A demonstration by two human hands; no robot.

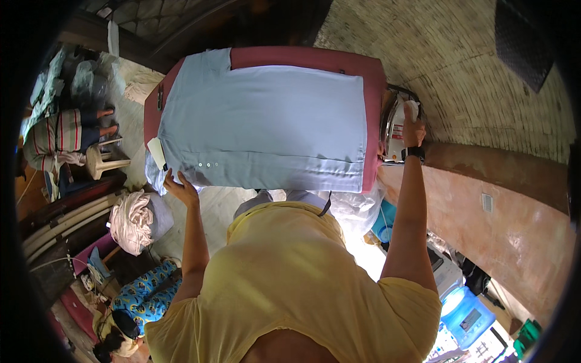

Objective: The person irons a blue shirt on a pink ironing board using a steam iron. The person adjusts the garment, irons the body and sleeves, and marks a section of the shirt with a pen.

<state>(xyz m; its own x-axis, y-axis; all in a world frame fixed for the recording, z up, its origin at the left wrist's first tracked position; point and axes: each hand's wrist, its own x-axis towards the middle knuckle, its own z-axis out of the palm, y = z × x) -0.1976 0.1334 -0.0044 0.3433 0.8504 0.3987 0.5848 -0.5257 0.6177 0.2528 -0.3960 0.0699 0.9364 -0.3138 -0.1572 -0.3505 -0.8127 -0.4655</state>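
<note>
A light blue-grey shirt [266, 115] with a row of small buttons along its near side lies spread on a dark red ironing board [302, 57]. Its pale collar piece [157, 152] points off the board's left edge. My left hand [181, 189] is at the near left corner, fingers apart, fingertips at the shirt's edge by the collar. Beyond the board's right end, my right hand [413, 132], with a black watch on its wrist, is closed round the handle of an iron [395, 130]. The iron stands at the board's end, off the shirt.
A low wall [484, 206] runs along the right, below a woven wall covering [448, 60]. Clear plastic [357, 212] hangs under the board. At left are a person in striped clothing [60, 133], a wooden stool [104, 160] and bundled cloth [133, 221]. Another person [145, 296] wears blue patterned clothing.
</note>
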